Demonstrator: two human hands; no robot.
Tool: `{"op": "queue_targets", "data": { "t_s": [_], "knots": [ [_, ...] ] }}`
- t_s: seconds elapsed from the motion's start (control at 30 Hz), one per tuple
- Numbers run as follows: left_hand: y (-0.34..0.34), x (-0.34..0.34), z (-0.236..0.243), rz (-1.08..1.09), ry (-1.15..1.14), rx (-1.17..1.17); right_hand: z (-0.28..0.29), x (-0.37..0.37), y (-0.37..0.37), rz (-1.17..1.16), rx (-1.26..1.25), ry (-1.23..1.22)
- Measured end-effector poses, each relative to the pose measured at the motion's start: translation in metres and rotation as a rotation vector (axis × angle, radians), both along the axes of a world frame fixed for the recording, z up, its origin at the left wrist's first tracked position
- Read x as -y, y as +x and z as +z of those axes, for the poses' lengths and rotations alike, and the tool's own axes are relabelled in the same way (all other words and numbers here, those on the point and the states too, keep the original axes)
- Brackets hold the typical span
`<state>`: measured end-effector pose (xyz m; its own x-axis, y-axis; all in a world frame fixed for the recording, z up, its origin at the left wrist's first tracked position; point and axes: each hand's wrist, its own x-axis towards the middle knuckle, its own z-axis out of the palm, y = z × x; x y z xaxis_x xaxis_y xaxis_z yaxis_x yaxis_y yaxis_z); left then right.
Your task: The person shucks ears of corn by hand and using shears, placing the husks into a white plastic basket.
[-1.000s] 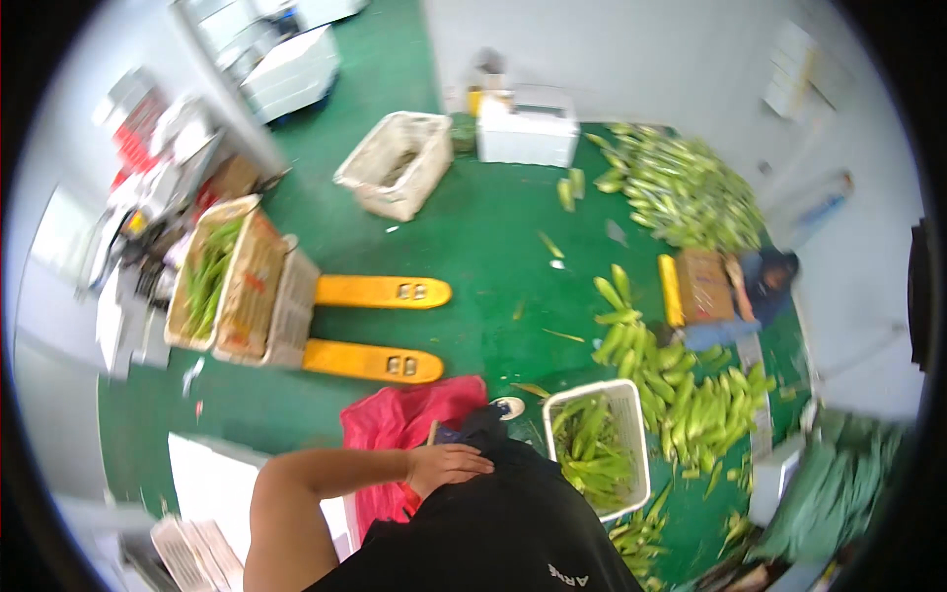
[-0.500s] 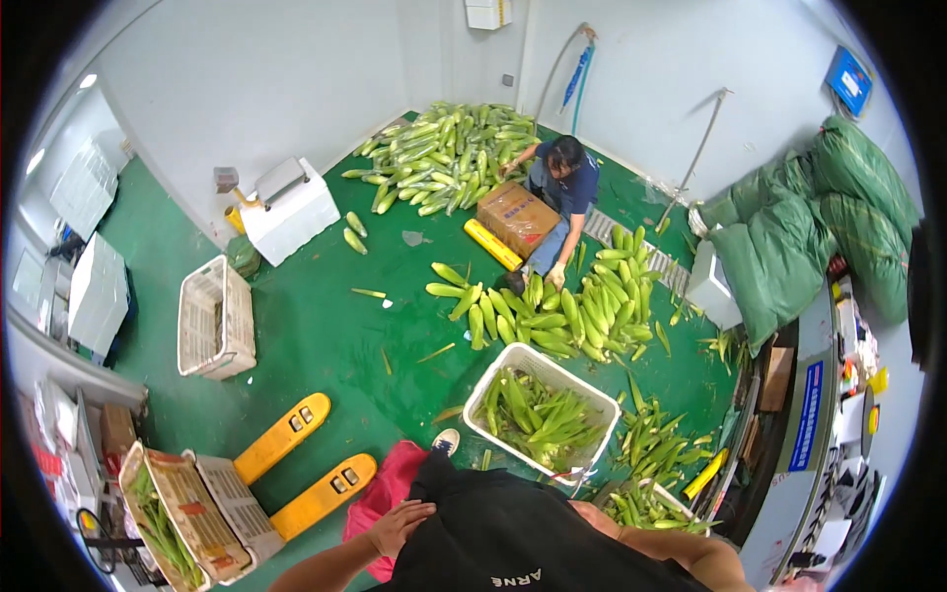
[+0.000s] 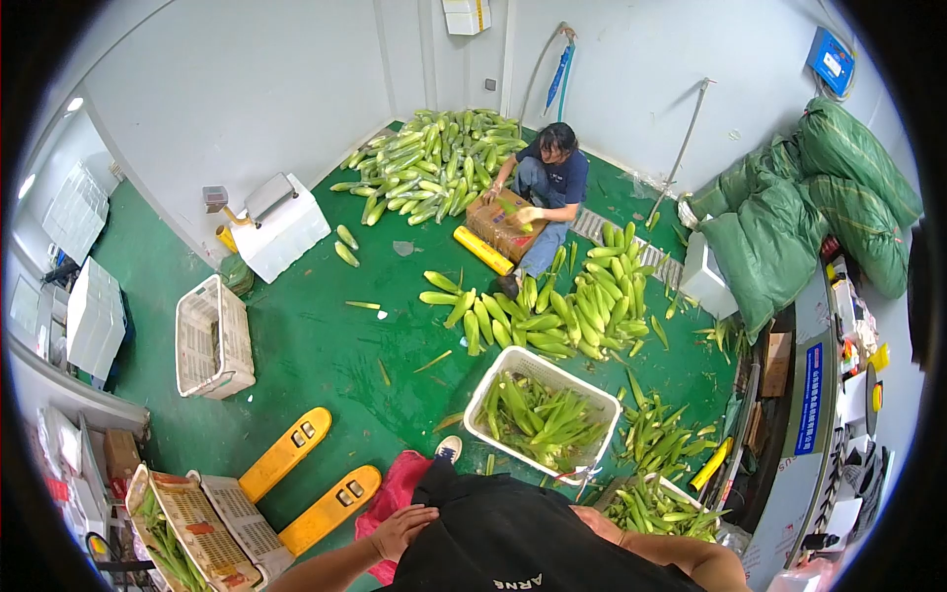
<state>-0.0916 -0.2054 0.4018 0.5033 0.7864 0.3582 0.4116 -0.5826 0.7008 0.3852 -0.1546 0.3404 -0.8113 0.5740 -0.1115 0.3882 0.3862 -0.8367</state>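
My left hand (image 3: 402,530) lies against the left side of my black shirt (image 3: 493,523), its fingers stretched out and holding nothing. On the other side my right hand (image 3: 599,523) rests against the shirt; its fingertips are hidden by cloth. In front of me stands a white crate (image 3: 473,419) with green corn husks (image 3: 538,409) in it. Beyond it, a seated person (image 3: 557,178) holds an ear of corn (image 3: 523,219) over a cardboard box (image 3: 493,227). A pile of unwrapped corn ears (image 3: 592,306) lies beside that person.
Loose husks (image 3: 671,434) litter the floor at right. Wrapped corn (image 3: 434,163) is heaped by the far wall. A yellow pallet jack (image 3: 330,508) with crates stands at left, near a white crate (image 3: 187,345). Green sacks (image 3: 769,257) and a metal machine (image 3: 814,395) line the right.
The other person's hand has risen from the corn pile to the box, now with an ear of corn in it. My hands stay at my sides; the view has shifted slightly.
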Motion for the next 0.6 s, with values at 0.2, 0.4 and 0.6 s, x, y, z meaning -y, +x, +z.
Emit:
{"op": "queue_targets", "data": {
  "t_s": [0.2, 0.4, 0.6],
  "knots": [
    [-0.001, 0.008, 0.000, -0.004, -0.042, -0.033, -0.016, 0.005, 0.005, 0.022, 0.023, -0.050],
    [-0.004, 0.017, -0.006, 0.023, -0.072, -0.061, -0.019, 0.006, 0.005, 0.030, 0.051, -0.004],
    [-0.004, 0.016, 0.002, 0.025, -0.038, -0.042, -0.019, 0.006, 0.003, 0.051, 0.067, 0.039]
  ]
}}
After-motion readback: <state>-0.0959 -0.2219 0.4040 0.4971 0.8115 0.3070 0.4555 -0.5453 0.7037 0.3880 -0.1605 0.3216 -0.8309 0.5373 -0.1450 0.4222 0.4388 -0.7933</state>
